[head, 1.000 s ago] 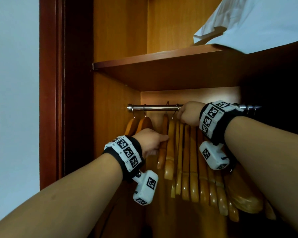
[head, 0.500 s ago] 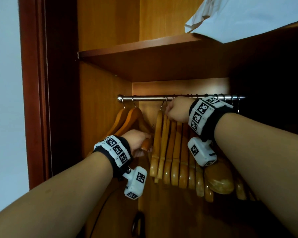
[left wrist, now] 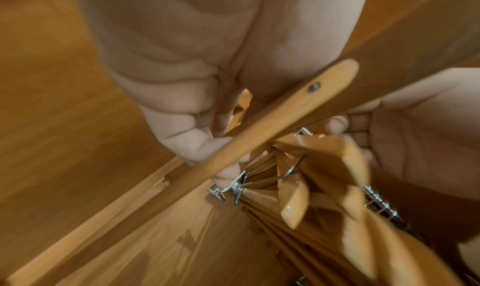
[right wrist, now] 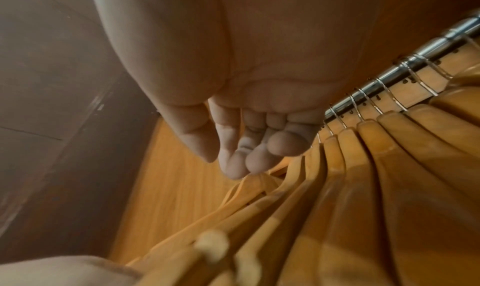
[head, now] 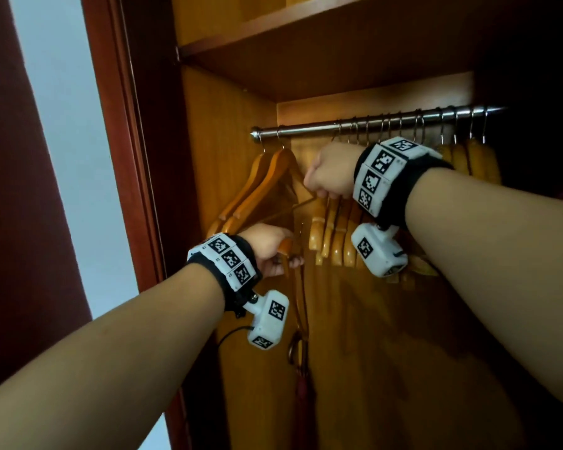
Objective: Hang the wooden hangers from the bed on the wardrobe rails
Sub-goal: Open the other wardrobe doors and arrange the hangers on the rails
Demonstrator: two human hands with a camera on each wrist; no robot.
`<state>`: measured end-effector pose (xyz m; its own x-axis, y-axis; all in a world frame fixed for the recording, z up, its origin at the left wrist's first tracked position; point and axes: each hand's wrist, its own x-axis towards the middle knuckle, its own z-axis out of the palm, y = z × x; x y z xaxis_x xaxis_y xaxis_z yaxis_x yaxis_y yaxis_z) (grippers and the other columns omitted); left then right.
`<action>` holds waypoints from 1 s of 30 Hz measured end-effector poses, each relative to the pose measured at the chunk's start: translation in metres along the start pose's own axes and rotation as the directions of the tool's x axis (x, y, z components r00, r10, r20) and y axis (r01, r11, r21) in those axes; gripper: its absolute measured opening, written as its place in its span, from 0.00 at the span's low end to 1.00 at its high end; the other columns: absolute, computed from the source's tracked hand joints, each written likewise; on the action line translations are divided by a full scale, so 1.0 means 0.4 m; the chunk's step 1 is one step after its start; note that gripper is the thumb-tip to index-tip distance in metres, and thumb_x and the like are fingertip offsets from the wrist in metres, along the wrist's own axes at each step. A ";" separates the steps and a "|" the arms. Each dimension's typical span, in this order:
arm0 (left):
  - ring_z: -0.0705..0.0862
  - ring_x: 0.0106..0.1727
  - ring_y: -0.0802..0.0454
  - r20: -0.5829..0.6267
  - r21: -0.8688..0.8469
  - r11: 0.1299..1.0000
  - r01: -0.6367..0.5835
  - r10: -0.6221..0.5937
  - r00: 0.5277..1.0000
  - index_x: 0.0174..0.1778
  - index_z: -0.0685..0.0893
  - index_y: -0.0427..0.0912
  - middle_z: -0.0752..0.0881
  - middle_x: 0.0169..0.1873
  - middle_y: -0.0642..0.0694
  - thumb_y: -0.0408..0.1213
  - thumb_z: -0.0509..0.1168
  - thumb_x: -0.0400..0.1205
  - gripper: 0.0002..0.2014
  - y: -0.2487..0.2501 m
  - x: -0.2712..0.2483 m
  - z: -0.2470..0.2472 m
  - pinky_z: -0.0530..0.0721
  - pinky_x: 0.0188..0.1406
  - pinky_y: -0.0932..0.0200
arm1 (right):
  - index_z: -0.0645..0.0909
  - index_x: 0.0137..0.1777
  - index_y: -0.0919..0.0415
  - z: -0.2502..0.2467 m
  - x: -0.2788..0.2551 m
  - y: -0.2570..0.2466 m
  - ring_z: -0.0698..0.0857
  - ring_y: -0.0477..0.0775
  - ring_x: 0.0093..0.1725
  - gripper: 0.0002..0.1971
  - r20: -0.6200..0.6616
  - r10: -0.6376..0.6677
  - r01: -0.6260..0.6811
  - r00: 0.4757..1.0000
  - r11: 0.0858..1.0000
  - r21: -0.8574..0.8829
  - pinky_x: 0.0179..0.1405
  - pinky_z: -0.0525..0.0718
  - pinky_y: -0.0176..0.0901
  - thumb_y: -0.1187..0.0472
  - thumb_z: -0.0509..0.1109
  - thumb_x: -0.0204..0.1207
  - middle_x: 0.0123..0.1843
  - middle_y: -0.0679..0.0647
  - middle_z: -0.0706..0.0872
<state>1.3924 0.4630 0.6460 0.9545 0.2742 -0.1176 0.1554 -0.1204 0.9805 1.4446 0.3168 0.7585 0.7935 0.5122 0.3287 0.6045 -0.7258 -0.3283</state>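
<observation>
A metal rail (head: 371, 123) runs across the wardrobe. Two wooden hangers (head: 264, 183) hang at its left end, a tight bunch (head: 335, 235) in the middle, and more hangers (head: 475, 160) at the right. My left hand (head: 273, 251) grips the lower end of one hanger's arm (left wrist: 272, 122), fingers curled round it. My right hand (head: 330, 172) is a fist just under the rail. Its curled fingertips (right wrist: 241, 167) pinch the neck of a hanger (right wrist: 259, 179) at the bunch's left edge. My wrist hides the bunch's tops in the head view.
A wooden shelf (head: 273, 30) sits close above the rail. The wardrobe's side panel (head: 215, 157) and dark red door frame (head: 111, 125) close in on the left. A brown strap with a metal ring (head: 301, 319) hangs below my left hand.
My right hand has dropped from the rail to the hanger necks below it. My left hand has slid down and left to the end of a hanger's arm.
</observation>
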 end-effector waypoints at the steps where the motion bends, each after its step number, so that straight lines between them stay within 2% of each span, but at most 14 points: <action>1: 0.87 0.36 0.46 -0.007 -0.012 1.000 0.005 -0.005 1.000 0.51 0.84 0.36 0.90 0.40 0.31 0.32 0.59 0.88 0.08 -0.009 -0.017 -0.004 0.84 0.40 0.60 | 0.88 0.55 0.59 0.002 -0.019 -0.014 0.86 0.53 0.36 0.12 0.037 -0.002 0.001 0.999 1.000 0.008 0.33 0.83 0.41 0.57 0.69 0.75 0.44 0.55 0.91; 4: 0.88 0.32 0.47 -0.008 -0.050 0.999 0.004 -0.005 1.000 0.49 0.83 0.35 0.89 0.42 0.30 0.33 0.60 0.88 0.08 -0.044 -0.076 -0.012 0.87 0.31 0.62 | 0.87 0.54 0.63 0.027 -0.083 -0.054 0.83 0.52 0.31 0.10 0.093 -0.014 0.007 0.996 0.997 0.074 0.27 0.79 0.38 0.60 0.68 0.78 0.37 0.55 0.91; 8: 0.87 0.30 0.47 -0.005 -0.091 0.996 -0.004 0.003 1.000 0.51 0.82 0.35 0.87 0.47 0.27 0.33 0.60 0.89 0.07 -0.103 -0.166 -0.026 0.86 0.27 0.63 | 0.84 0.56 0.61 0.071 -0.179 -0.116 0.84 0.52 0.32 0.10 0.133 0.005 -0.029 0.991 0.983 0.180 0.30 0.82 0.41 0.60 0.68 0.79 0.35 0.54 0.90; 10: 0.89 0.30 0.46 0.003 -0.146 0.989 0.024 -0.024 1.000 0.53 0.81 0.33 0.87 0.48 0.28 0.36 0.62 0.89 0.08 -0.146 -0.214 -0.039 0.87 0.26 0.62 | 0.84 0.56 0.60 0.113 -0.233 -0.151 0.84 0.52 0.31 0.09 0.163 0.018 -0.055 0.986 0.974 0.221 0.28 0.81 0.41 0.59 0.68 0.79 0.36 0.54 0.90; 14: 0.90 0.37 0.45 0.004 -0.258 0.965 0.054 -0.054 0.999 0.60 0.82 0.37 0.88 0.50 0.35 0.40 0.63 0.89 0.10 -0.276 -0.316 -0.076 0.84 0.37 0.59 | 0.85 0.56 0.60 0.253 -0.363 -0.219 0.84 0.53 0.29 0.10 0.267 0.062 -0.140 0.962 0.948 0.286 0.24 0.80 0.40 0.56 0.70 0.80 0.36 0.55 0.90; 17: 0.87 0.44 0.47 0.062 -0.320 0.945 0.071 -0.053 0.997 0.55 0.87 0.36 0.90 0.46 0.39 0.38 0.60 0.89 0.12 -0.384 -0.406 -0.093 0.84 0.46 0.58 | 0.87 0.53 0.62 0.367 -0.471 -0.257 0.84 0.56 0.28 0.17 0.359 0.077 -0.189 0.930 0.939 0.289 0.24 0.81 0.41 0.47 0.70 0.79 0.34 0.58 0.88; 18: 0.86 0.46 0.47 0.086 -0.330 0.940 0.086 -0.060 0.994 0.54 0.87 0.36 0.91 0.45 0.39 0.37 0.59 0.89 0.12 -0.420 -0.433 -0.096 0.83 0.45 0.58 | 0.87 0.52 0.62 0.399 -0.508 -0.267 0.85 0.55 0.26 0.19 0.384 0.088 -0.206 0.919 0.938 0.278 0.25 0.82 0.41 0.44 0.71 0.78 0.33 0.58 0.88; 20: 0.85 0.46 0.46 0.095 -0.353 0.927 0.124 -0.097 0.991 0.51 0.86 0.34 0.91 0.39 0.39 0.34 0.56 0.89 0.13 -0.494 -0.487 -0.096 0.80 0.40 0.60 | 0.88 0.50 0.61 0.456 -0.570 -0.285 0.87 0.53 0.23 0.21 0.442 0.104 -0.218 0.891 0.951 0.217 0.24 0.83 0.40 0.41 0.71 0.77 0.32 0.58 0.90; 22: 0.86 0.42 0.46 0.082 -0.390 0.907 0.161 -0.140 0.987 0.51 0.85 0.32 0.90 0.34 0.39 0.28 0.54 0.89 0.13 -0.573 -0.520 -0.100 0.81 0.36 0.60 | 0.87 0.51 0.63 0.513 -0.618 -0.296 0.88 0.53 0.24 0.22 0.507 0.130 -0.242 0.852 0.957 0.161 0.25 0.85 0.41 0.41 0.71 0.77 0.34 0.60 0.91; 24: 0.87 0.37 0.47 0.080 -0.442 0.873 0.204 -0.188 0.979 0.54 0.85 0.30 0.89 0.35 0.38 0.25 0.56 0.87 0.11 -0.653 -0.543 -0.103 0.84 0.33 0.60 | 0.85 0.53 0.66 0.574 -0.659 -0.294 0.89 0.58 0.29 0.22 0.591 0.185 -0.345 0.786 0.923 0.170 0.33 0.91 0.51 0.44 0.72 0.77 0.38 0.65 0.92; 25: 0.87 0.37 0.47 0.080 -0.481 0.847 0.226 -0.214 0.974 0.55 0.85 0.30 0.88 0.38 0.37 0.24 0.57 0.87 0.10 -0.688 -0.553 -0.103 0.85 0.33 0.60 | 0.84 0.55 0.67 0.604 -0.679 -0.291 0.90 0.60 0.32 0.21 0.627 0.205 -0.392 0.752 0.904 0.174 0.37 0.92 0.58 0.47 0.73 0.77 0.40 0.67 0.91; 27: 0.87 0.44 0.44 0.084 -0.551 0.790 0.270 -0.269 0.959 0.54 0.85 0.30 0.88 0.43 0.35 0.25 0.60 0.86 0.08 -0.755 -0.565 -0.100 0.89 0.42 0.58 | 0.80 0.59 0.69 0.660 -0.714 -0.283 0.92 0.65 0.37 0.19 0.676 0.232 -0.440 0.700 0.885 0.151 0.41 0.91 0.63 0.53 0.73 0.78 0.41 0.69 0.91; 29: 0.88 0.51 0.40 0.109 -0.629 0.712 0.312 -0.317 0.942 0.56 0.84 0.28 0.87 0.48 0.32 0.26 0.64 0.85 0.07 -0.811 -0.574 -0.092 0.88 0.55 0.54 | 0.81 0.58 0.72 0.704 -0.744 -0.274 0.93 0.66 0.39 0.17 0.687 0.255 -0.462 0.681 0.877 0.133 0.41 0.91 0.64 0.59 0.73 0.77 0.40 0.69 0.91; 30: 0.89 0.51 0.40 0.120 -0.661 0.675 0.327 -0.335 0.935 0.57 0.83 0.26 0.87 0.49 0.31 0.27 0.66 0.85 0.08 -0.839 -0.574 -0.084 0.88 0.55 0.53 | 0.83 0.57 0.73 0.722 -0.757 -0.267 0.93 0.66 0.40 0.15 0.682 0.270 -0.468 0.679 0.876 0.119 0.42 0.91 0.64 0.61 0.73 0.77 0.39 0.69 0.91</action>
<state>1.1124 0.4724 0.3491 0.8705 0.1821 -0.4572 0.2485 0.6394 0.7276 1.1599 0.3720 0.4381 0.7504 0.4652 -0.4695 0.1665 -0.8205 -0.5468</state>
